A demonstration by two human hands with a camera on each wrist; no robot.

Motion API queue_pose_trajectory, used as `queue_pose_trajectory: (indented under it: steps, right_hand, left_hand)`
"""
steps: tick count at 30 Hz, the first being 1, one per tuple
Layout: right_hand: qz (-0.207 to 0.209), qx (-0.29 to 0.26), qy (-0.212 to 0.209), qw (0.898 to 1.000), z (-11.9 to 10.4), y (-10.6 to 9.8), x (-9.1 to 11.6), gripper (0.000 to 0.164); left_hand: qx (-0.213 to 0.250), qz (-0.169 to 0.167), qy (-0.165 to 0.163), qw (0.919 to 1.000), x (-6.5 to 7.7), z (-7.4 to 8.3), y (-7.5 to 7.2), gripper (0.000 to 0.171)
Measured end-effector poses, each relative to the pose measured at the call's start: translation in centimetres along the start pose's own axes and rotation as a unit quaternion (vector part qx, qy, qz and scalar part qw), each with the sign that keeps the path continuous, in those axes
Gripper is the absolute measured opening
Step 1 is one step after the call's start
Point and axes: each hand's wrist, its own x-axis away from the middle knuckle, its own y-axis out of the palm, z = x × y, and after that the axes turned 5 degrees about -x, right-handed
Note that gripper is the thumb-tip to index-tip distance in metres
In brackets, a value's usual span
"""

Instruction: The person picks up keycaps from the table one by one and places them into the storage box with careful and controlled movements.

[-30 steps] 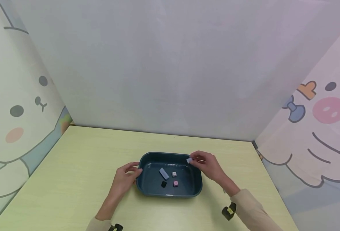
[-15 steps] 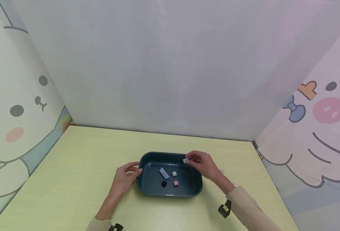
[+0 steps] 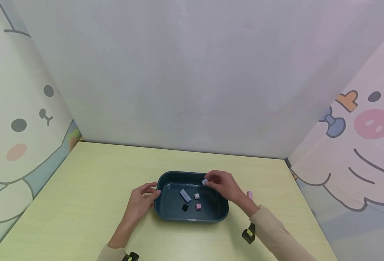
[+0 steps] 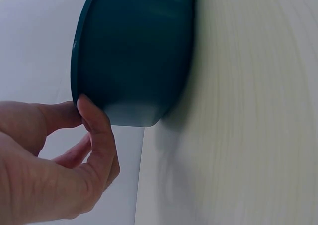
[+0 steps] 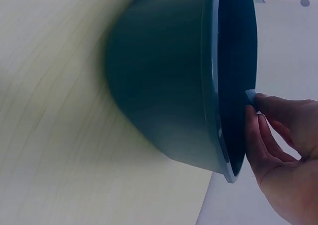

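A dark teal plastic tub (image 3: 211, 210) with rounded corners stands on the table. My left hand (image 3: 140, 203) pinches its left rim between thumb and fingers, as the left wrist view shows up close. Over the tub's back right part, my right hand (image 3: 226, 186) pinches a small light blue block (image 3: 205, 182) between thumb and fingertips; in the right wrist view the block (image 5: 251, 94) mostly hides behind the fingers. On the tub's floor lie a longer light blue bar (image 3: 185, 195), a white cube (image 3: 196, 196), a pink cube (image 3: 198, 207) and a black cube (image 3: 185, 207).
A pink bar (image 3: 250, 195) lies on the light wooden table (image 3: 107, 174), just right of my right wrist. A pale wall (image 3: 185, 90) rises behind the table, and panels with cartoon animals flank it on both sides.
My right hand has moved left over the tub with the light blue block in its fingers, and the pink bar beside the forearm has come into view. My left hand stays on the rim.
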Motion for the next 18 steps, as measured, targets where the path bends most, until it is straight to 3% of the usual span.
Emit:
queue_pose_trajectory:
  steps: [18]
  right_hand:
    - [-0.027,-0.001,-0.032,0.999,-0.2,1.6,-1.3,0.017]
  left_hand:
    - [0.012,0.0,-0.001,0.9999,0.0,0.0,0.0,0.034]
